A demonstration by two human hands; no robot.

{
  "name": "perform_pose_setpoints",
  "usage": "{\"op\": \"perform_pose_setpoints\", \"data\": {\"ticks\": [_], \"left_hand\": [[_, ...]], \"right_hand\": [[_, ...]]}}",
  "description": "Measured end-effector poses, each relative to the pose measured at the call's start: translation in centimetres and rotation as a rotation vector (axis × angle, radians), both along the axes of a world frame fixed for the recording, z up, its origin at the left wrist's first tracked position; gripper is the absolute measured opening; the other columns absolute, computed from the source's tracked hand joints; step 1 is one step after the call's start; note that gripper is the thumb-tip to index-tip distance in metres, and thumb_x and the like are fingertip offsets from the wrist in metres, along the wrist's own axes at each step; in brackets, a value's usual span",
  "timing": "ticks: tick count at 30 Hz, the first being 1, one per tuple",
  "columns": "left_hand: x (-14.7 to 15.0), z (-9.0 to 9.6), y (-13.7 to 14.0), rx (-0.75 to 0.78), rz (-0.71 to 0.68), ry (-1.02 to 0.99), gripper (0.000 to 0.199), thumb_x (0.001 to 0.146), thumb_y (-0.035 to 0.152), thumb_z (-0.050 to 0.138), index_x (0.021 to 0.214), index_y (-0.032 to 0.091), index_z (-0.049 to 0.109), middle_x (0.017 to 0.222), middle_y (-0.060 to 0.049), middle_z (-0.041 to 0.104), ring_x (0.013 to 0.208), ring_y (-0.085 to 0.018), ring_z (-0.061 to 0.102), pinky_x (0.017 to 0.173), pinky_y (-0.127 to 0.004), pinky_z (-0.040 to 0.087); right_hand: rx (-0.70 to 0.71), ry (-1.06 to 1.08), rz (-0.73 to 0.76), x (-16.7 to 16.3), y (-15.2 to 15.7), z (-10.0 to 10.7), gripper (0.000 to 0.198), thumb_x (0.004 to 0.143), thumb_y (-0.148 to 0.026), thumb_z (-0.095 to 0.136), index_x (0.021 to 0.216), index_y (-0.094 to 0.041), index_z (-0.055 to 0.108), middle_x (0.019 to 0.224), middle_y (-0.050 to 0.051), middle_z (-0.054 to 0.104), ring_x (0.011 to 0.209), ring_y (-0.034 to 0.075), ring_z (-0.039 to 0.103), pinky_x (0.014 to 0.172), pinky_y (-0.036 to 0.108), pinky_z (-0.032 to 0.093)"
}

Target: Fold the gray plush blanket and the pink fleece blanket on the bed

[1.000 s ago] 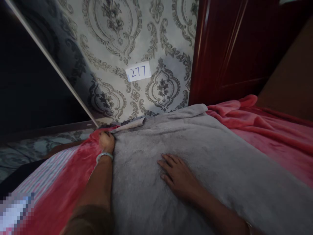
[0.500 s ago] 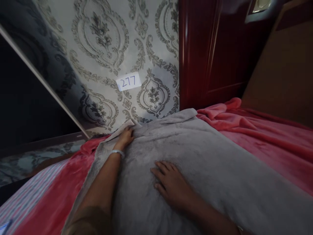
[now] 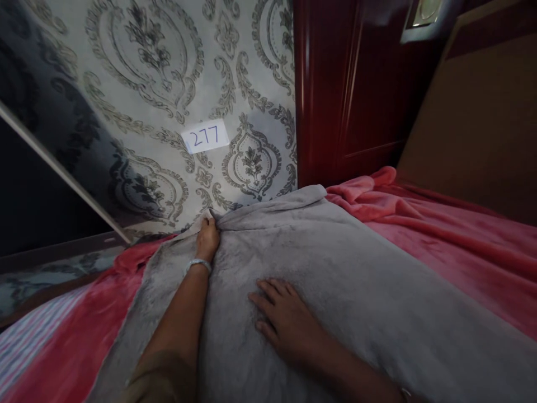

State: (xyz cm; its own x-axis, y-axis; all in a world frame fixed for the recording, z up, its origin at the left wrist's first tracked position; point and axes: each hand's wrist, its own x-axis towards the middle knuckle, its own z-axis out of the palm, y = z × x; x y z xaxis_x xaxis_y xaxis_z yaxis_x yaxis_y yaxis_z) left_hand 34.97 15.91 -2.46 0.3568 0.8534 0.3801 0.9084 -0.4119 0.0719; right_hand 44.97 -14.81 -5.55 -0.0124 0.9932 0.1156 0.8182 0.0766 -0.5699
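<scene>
Change: Left hand [image 3: 207,240] shifted from the left edge of the gray cloth [image 3: 356,280] to its far edge; the cloth's left side now spreads farther outward.
Patterned wall [image 3: 239,106]: beyond the gray cloth.
Gray cloth: spread over the red blanket [image 3: 440,252], which shows on both sides.
Striped cloth [image 3: 37,341]: left of the gray cloth, past the red strip.
Right hand [image 3: 289,324]: flat on the gray cloth, fingers spread, gripping nothing.
Left hand grip: closed on the gray cloth's far edge.
Card "277" [image 3: 205,136]: on the wall, above the gray cloth's far edge.

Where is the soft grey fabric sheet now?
In the head view, the grey fabric sheet lies across the lower centre, red plush fabric at either side, with the left hand at its far edge.
</scene>
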Motion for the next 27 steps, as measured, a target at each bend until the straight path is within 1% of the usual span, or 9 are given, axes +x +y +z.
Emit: {"op": "perform_pose_setpoints", "data": {"ticks": [4,7,9,10,12,15,20,24,27], "left_hand": [[0.5,0.8,-1.3,0.033,0.004,-0.043,0.037,0.088,0.019,0.048,0.122,0.012,0.061,0.124,-0.018,0.057,0.104,-0.028,0.063,0.089,-0.038,0.050],[2.5,1.7,-2.9,0.123,-0.229,0.010,0.031,0.091,0.022,0.046,0.114,0.015,0.065,0.118,-0.015,0.060,0.112,-0.027,0.060,0.097,-0.037,0.047],[4.4,2.0,-3.6,0.102,-0.352,0.046,0.031,0.092,0.025,0.047,0.118,0.017,0.064,0.121,-0.013,0.062,0.117,-0.025,0.058,0.102,-0.035,0.045],[5.3,2.1,-3.7,0.073,-0.366,0.054,0.032,0.092,0.026,0.049,0.120,0.017,0.063,0.124,-0.013,0.063,0.118,-0.025,0.058,0.102,-0.035,0.044],[7.0,2.2,-3.4,0.013,-0.333,0.055,0.031,0.090,0.027,0.055,0.118,0.017,0.064,0.121,-0.013,0.066,0.117,-0.026,0.061,0.101,-0.035,0.045],[8.9,2.1,-2.4,-0.021,-0.278,0.027,0.022,0.089,0.027,0.057,0.104,0.017,0.069,0.106,-0.015,0.072,0.107,-0.028,0.066,0.093,-0.036,0.048],[10.2,0.3,-1.6,0.006,-0.170,-0.115,0.037,0.096,0.021,0.034,0.120,0.011,0.061,0.108,-0.019,0.071,0.103,-0.029,0.067,0.089,-0.041,0.050],[10.1,-1.0,-1.7,0.001,-0.243,-0.147,0.040,0.086,0.012,0.047,0.125,0.012,0.060,0.124,-0.017,0.066,0.118,-0.026,0.061,0.100,-0.036,0.048],[9.8,-0.8,-1.9,0.022,-0.299,-0.148,0.043,0.086,0.013,0.046,0.127,0.011,0.059,0.125,-0.018,0.065,0.119,-0.027,0.060,0.101,-0.040,0.048]], "right_hand": [[0.021,0.008,-0.001,-0.1,0.1,-0.1,0.049,0.098,-0.038,0.051,0.145,-0.027,0.052,0.159,0.006,0.037,0.147,0.026,0.027,0.122,0.048,0.016],[0.024,0.008,0.001,-0.1,0.1,-0.2,0.049,0.097,-0.038,0.051,0.145,-0.027,0.052,0.159,0.007,0.037,0.147,0.027,0.028,0.121,0.049,0.017],[0.030,0.009,0.001,-0.1,0.2,-0.3,0.049,0.097,-0.039,0.052,0.144,-0.027,0.052,0.159,0.007,0.038,0.146,0.027,0.028,0.121,0.048,0.017],[0.035,0.010,0.000,-0.1,0.2,-0.3,0.049,0.097,-0.039,0.052,0.144,-0.027,0.053,0.159,0.007,0.038,0.146,0.027,0.028,0.121,0.048,0.017],[0.044,0.012,-0.005,0.0,0.3,-0.4,0.049,0.096,-0.039,0.054,0.144,-0.028,0.053,0.159,0.007,0.038,0.146,0.028,0.028,0.121,0.048,0.017],[0.039,0.017,-0.008,0.0,0.3,-0.5,0.050,0.096,-0.040,0.055,0.145,-0.029,0.051,0.159,0.006,0.037,0.147,0.027,0.027,0.122,0.048,0.017],[0.041,0.023,-0.001,0.0,0.1,-0.5,0.050,0.097,-0.040,0.054,0.146,-0.030,0.050,0.160,0.006,0.036,0.147,0.027,0.026,0.122,0.048,0.016],[0.053,0.032,-0.007,0.0,0.0,-0.4,0.049,0.097,-0.041,0.053,0.145,-0.029,0.051,0.159,0.007,0.037,0.147,0.027,0.028,0.121,0.048,0.018],[0.063,0.042,-0.004,0.0,0.1,-0.2,0.049,0.097,-0.040,0.054,0.144,-0.028,0.052,0.158,0.008,0.038,0.146,0.027,0.028,0.121,0.048,0.018]]}}
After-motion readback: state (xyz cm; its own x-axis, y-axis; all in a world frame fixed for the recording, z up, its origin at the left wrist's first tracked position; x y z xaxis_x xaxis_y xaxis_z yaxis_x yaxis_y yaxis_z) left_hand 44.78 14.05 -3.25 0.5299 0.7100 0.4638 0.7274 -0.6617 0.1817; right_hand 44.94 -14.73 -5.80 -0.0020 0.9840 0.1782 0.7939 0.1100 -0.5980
